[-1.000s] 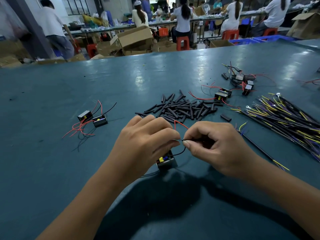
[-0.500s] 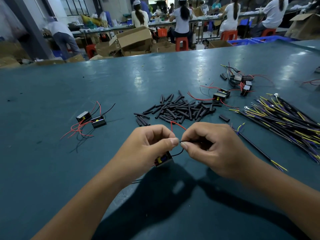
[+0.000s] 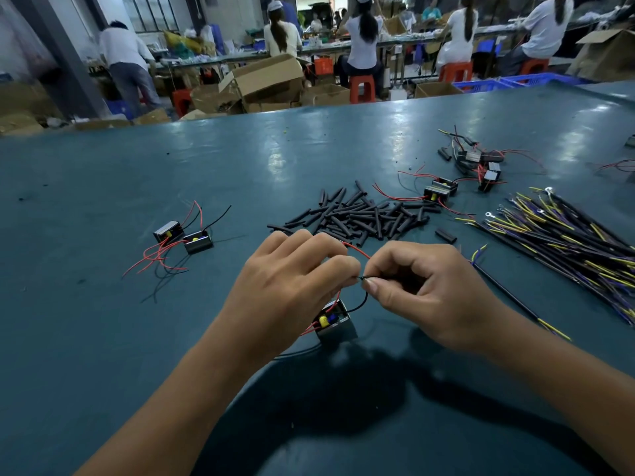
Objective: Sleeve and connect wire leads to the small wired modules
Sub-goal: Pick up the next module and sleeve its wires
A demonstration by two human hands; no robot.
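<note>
Teal and glossy, the surface point(image 3: 103, 338) reflects ceiling lights. At centre the left hand point(image 3: 288, 286) and right hand point(image 3: 426, 290) pinch a black lead point(image 3: 360, 278) together; its module point(image 3: 335, 325) sits beneath them. Black sleeves point(image 3: 360, 218) are heaped at 12 o'clock, a wire bundle point(image 3: 567, 242) at 2, two modules point(image 3: 184, 235) at 10. Beyond (cardboard boxes point(image 3: 268, 80) everywhere), workers point(image 3: 360, 46) sit at benches.

Bare table point(image 3: 103, 338) lies left of the hands; sleeve pile point(image 3: 357, 214) and wire bundle point(image 3: 567, 235) crowd beyond.
</note>
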